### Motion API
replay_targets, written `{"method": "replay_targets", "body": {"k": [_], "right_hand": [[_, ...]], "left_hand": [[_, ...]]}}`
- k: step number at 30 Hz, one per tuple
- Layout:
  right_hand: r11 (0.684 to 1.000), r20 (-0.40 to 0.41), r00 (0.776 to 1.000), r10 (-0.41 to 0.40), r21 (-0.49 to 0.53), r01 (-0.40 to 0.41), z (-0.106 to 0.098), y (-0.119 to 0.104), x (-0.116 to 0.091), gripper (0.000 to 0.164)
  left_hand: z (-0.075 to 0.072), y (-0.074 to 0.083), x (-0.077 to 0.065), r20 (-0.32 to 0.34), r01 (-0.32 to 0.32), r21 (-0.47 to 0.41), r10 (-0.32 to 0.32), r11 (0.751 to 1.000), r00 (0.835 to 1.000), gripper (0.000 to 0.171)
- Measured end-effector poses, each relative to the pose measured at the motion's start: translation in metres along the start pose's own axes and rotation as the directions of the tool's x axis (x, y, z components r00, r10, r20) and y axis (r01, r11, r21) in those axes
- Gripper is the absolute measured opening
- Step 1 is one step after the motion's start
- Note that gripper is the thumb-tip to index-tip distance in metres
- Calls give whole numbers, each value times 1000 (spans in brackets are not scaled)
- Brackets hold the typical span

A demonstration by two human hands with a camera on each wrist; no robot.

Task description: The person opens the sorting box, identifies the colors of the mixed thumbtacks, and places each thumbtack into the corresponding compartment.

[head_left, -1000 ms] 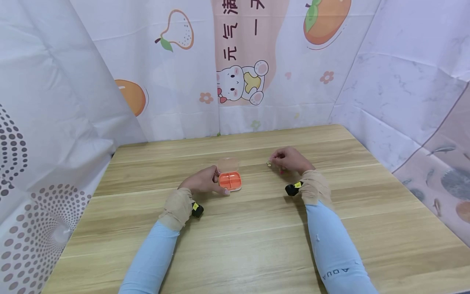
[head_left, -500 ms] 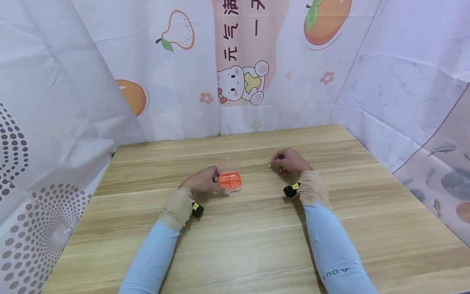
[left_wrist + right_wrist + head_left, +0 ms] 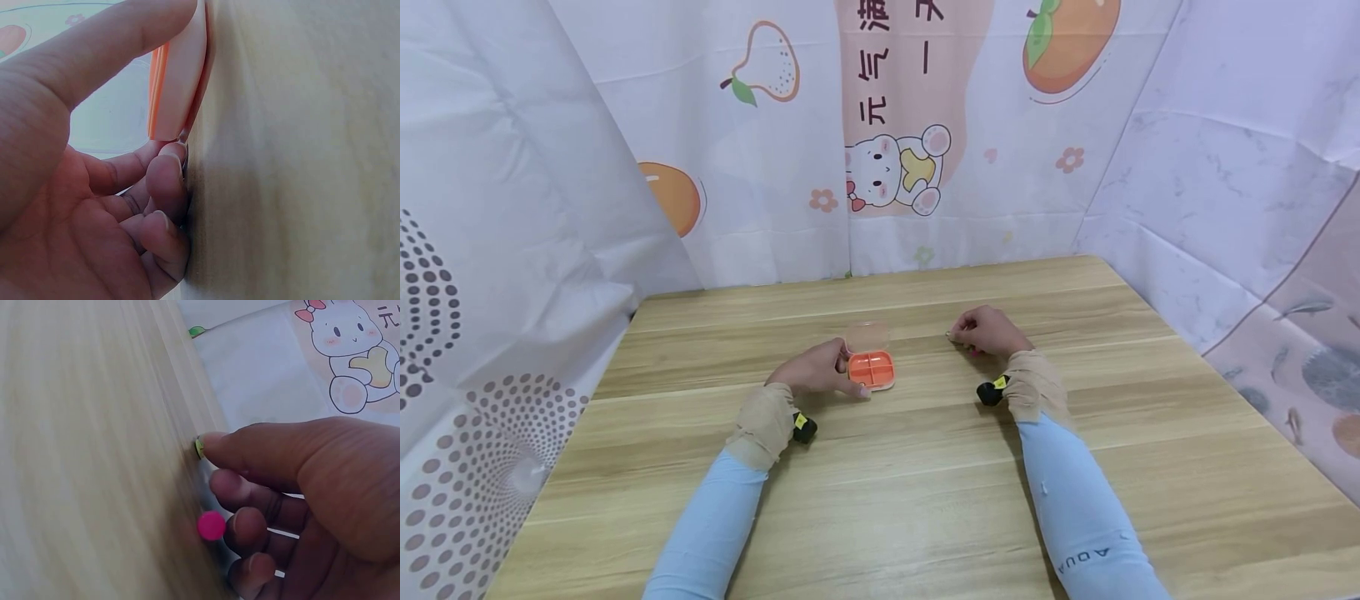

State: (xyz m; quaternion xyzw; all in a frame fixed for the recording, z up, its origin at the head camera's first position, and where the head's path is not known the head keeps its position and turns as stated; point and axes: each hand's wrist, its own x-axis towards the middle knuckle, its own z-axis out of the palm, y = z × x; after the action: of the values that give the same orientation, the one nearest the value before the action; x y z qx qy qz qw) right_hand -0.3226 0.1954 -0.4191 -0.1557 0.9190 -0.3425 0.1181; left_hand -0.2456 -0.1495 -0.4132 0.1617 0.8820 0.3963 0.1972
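Note:
In the head view my left hand holds an orange pill box flat on the table, thumb at its near side and fingers at its left. Its clear lid stands open at the back, and dividers split the inside into four-sided compartments. The left wrist view shows the thumb pressed along the pale side wall. Farther right, my right hand pinches at a small yellow-green pill with its thumb; the index fingertip is hidden. A round pink pill lies by the other curled fingers.
The wooden table spreads around both hands. A printed curtain hangs behind its far edge, with more cloth at both sides. Each wrist wears a small black camera.
My right hand has shifted slightly left and toward me, its fingertips now over the small yellowish pills that showed beside them before. The left hand and pill box keep their place.

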Motion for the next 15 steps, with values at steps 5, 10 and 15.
{"method": "replay_targets", "body": {"k": [5,10,15], "right_hand": [[1000,3,1000,9,-2,-9,-1,2,-1,18],[1000,3,1000,26,-9,-26,-1,1,-1,20],[996,1,999,48,72,-47,-3,2,-1,20]], "left_hand": [[1,1,0,-1,2,-14,-2,1000,1000,56],[1,2,-1,-3,13,-19,-13,1000,1000,56],[1,2,0,0,17,-21,-17,1000,1000,57]]}}
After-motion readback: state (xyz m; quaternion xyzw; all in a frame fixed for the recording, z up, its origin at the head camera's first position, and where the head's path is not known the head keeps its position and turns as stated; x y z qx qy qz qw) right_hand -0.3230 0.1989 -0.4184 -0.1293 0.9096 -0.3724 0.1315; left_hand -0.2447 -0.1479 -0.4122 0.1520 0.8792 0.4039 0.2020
